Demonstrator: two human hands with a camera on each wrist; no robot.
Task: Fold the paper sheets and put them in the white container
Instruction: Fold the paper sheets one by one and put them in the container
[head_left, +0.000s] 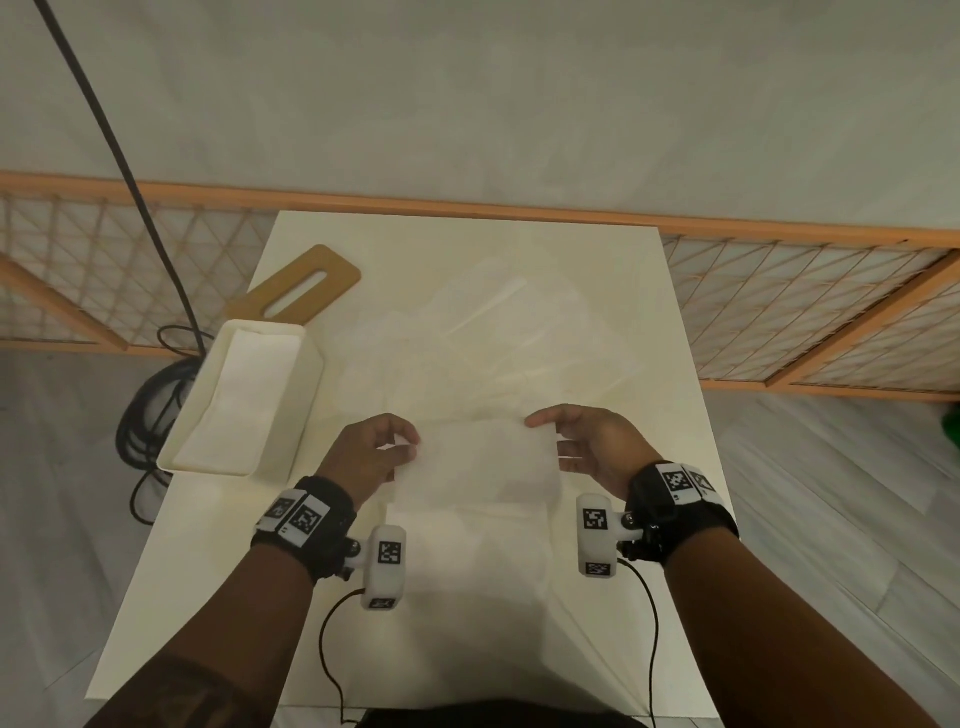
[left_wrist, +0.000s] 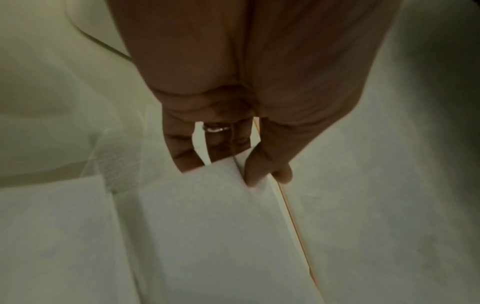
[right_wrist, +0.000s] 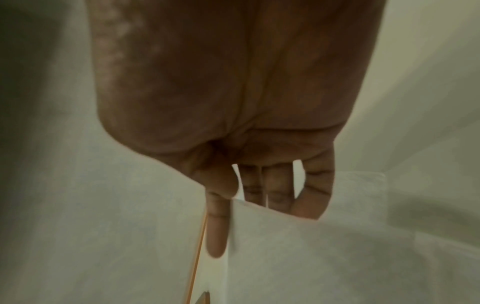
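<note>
A thin white paper sheet (head_left: 475, 462) is held just above the white table (head_left: 223, 582), stretched between both hands. My left hand (head_left: 402, 449) pinches its left edge between thumb and fingers; in the left wrist view the left hand (left_wrist: 228, 168) has its thumb on top of the sheet (left_wrist: 207, 216). My right hand (head_left: 548, 436) holds the right edge, thumb at the upper corner; the right wrist view shows the right hand (right_wrist: 233, 205) with several fingers behind the sheet (right_wrist: 311, 257). The white container (head_left: 306, 400) stands to the left, white paper lying inside it.
A loose pile of translucent sheets (head_left: 493, 338) covers the table's middle, beyond my hands. A wooden lid (head_left: 296, 283) lies behind the container. Black cables (head_left: 150, 410) coil on the floor at the left. An orange lattice fence (head_left: 779, 291) runs behind the table.
</note>
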